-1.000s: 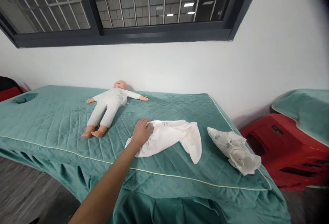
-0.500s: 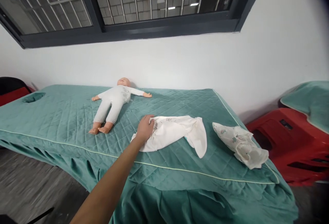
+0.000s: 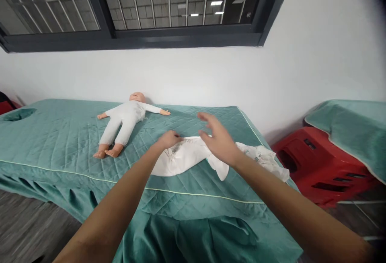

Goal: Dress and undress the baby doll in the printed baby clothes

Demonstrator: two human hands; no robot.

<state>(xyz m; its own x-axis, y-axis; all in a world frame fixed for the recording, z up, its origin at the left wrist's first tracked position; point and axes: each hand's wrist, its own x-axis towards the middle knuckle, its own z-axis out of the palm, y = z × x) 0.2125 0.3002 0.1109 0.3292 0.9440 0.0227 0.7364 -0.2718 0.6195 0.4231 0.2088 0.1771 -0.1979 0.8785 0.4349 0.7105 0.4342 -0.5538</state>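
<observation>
A white baby garment (image 3: 177,162) with a small printed label lies crumpled on the green quilted bed cover (image 3: 193,204). My left hand (image 3: 169,139) has its fingers closed on the upper left edge of this garment. Over its right part hovers my right hand (image 3: 219,139), open with fingers apart and nothing in it. Behind my right wrist lies a white printed diaper-like bundle (image 3: 261,154), partly covered by my forearm. To the left, a baby doll (image 3: 122,120) in a white suit rests on its back, arms spread.
A white wall and a dark-framed barred window (image 3: 183,37) rise behind the bed. Red plastic stools (image 3: 313,162) stand at the bed's right end, topped by a green cloth (image 3: 346,124). The bed cover has a face hole (image 3: 18,114) at the far left.
My right hand has come into view from the right and reached over the garment. My left hand has shifted to the garment's upper edge. The view has turned slightly right.
</observation>
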